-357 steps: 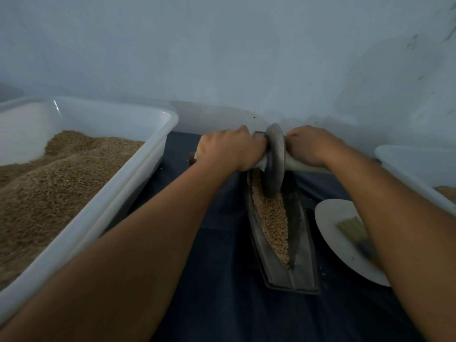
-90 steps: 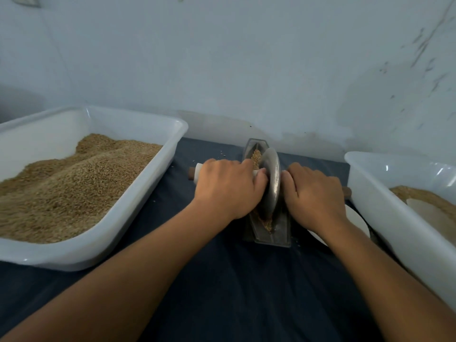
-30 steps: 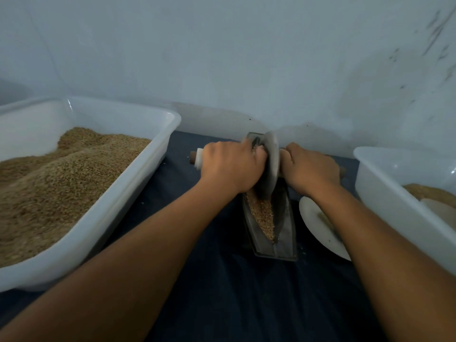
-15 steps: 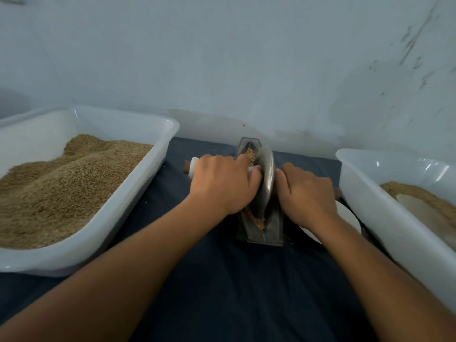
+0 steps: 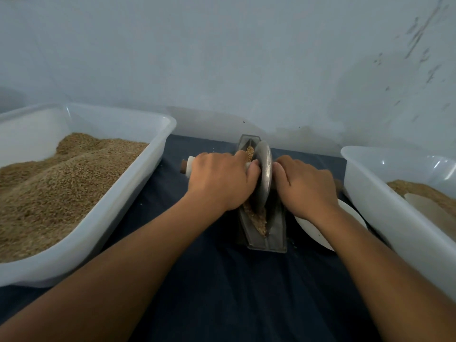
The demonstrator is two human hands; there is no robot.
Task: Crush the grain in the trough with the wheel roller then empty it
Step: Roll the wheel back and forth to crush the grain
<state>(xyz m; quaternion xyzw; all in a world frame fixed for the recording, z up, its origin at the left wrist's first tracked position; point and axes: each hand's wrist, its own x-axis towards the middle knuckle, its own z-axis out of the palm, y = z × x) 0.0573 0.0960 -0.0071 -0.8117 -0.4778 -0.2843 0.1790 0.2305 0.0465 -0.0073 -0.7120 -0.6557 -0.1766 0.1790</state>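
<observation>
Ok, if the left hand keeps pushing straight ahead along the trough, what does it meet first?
The left hand likely meets the grain heaped at the trough far end, then the wall behind; depth is unclear.

Large white plastic tub (image 5: pixel 158 134) at left on dark blue cloth-covered desk (image 5: pixel 222 292), heaped with tan whole grain (image 5: pixel 61 183). Second white plastic tub (image 5: pixel 370 193) at right edge, holding a lower pile of brownish material (image 5: pixel 419 191) plus a pale flat piece (image 5: pixel 429 211) lying in it, identity unclear. Round white plate (image 5: pixel 313 230) on the desk just beside the right tub, partly hidden. Pale grey-blue wall (image 5: pixel 222 58) behind, scuffed and marked toward upper right.
</observation>
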